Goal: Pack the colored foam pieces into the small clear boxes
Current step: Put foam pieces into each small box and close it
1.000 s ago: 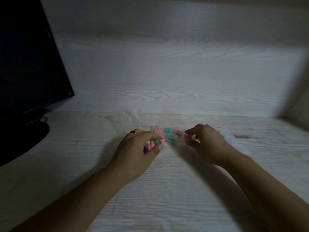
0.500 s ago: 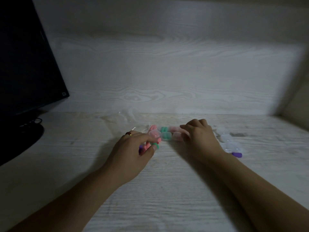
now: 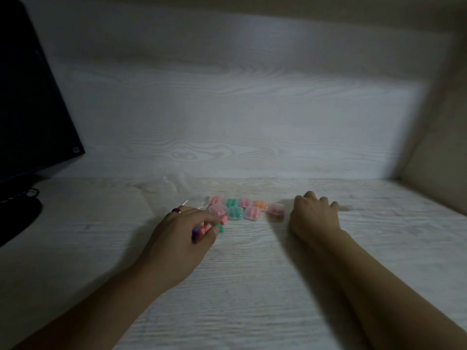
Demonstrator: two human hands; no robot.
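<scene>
The scene is dim and slightly blurred, so fine detail is hard to read. On the pale wood-grain desk (image 3: pixel 252 286), just above the centre of the frame, small clear boxes (image 3: pixel 235 213) sit in two short rows, each showing foam inside: pink, green, pink and orange behind, pink, green, pink and pink in front. Whether their lids are closed cannot be told.

The left hand (image 3: pixel 182 238), left of centre, has its fingers curled round loose foam pieces (image 3: pixel 206 227): purple, pink and green ends poke out between fingers and thumb, the rest hidden in the palm. A dark ring (image 3: pixel 176 210) shows on one finger.

The right hand (image 3: pixel 314 215), right of centre, lies knuckles up with fingers bent downward; its fingertips are hidden, so whether it holds anything cannot be told.

A dark monitor (image 3: pixel 30 109) is cut off at the upper left edge.
</scene>
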